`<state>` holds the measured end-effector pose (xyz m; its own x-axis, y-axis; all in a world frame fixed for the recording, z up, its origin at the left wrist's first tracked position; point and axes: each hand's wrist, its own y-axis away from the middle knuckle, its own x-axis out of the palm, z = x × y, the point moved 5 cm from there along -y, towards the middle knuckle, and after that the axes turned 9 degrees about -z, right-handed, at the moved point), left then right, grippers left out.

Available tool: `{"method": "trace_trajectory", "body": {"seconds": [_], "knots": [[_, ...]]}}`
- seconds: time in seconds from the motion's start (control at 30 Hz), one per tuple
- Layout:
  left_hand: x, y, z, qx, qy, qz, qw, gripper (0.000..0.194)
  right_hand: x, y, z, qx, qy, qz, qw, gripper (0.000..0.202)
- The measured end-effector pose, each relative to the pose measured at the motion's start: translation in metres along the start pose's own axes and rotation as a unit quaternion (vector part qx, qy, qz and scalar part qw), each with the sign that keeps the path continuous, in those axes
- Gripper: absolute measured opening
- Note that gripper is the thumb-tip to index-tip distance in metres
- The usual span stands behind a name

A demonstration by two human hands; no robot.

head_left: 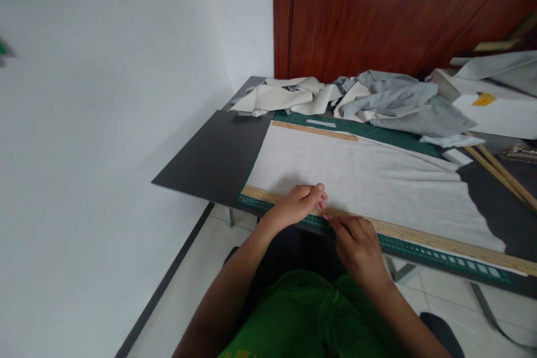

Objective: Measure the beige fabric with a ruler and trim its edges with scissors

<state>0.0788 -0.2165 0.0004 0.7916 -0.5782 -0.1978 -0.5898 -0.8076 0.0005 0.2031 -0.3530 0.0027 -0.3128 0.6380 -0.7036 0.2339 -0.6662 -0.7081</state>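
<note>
A pale cloth (369, 179) lies spread over a green cutting mat (381, 133) on the dark table. Along the cloth's near edge runs a long wooden ruler (419, 232). My left hand (300, 203) is on the ruler, left of the middle, its fingers curled together; what they hold, if anything, is hidden. Just to its right, my right hand (356, 238) has its fingers bent and pinched at the ruler's near edge; nothing can be made out between them. A shorter wooden ruler (314, 131) rests along the cloth's far edge.
Crumpled cream and grey fabric (394, 98) is heaped along the back of the table (205, 156). A white box (499, 114) stands at the back right, with wooden sticks (499, 170) in front of it. A white wall borders the left side.
</note>
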Motion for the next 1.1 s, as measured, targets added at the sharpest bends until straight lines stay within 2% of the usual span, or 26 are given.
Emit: {"method": "trace_trajectory", "body": {"seconds": [0.4, 0.73, 0.93, 1.1], "knots": [[0.001, -0.002, 0.005, -0.002, 0.006, 0.008, 1.000, 0.083, 0.005, 0.002, -0.001, 0.012, 0.001, -0.005, 1.000, 0.033], [0.001, -0.001, 0.004, 0.000, 0.005, -0.002, 1.000, 0.085, 0.011, -0.008, -0.001, 0.030, -0.055, -0.026, 0.998, 0.029], [0.000, 0.000, 0.003, 0.013, 0.004, 0.000, 1.000, 0.084, 0.009, -0.003, -0.007, 0.050, -0.055, -0.038, 0.997, 0.018], [0.000, 0.000, 0.003, -0.001, 0.009, -0.004, 1.000, 0.088, 0.011, -0.008, -0.005, 0.054, -0.062, -0.030, 0.996, 0.018]]}}
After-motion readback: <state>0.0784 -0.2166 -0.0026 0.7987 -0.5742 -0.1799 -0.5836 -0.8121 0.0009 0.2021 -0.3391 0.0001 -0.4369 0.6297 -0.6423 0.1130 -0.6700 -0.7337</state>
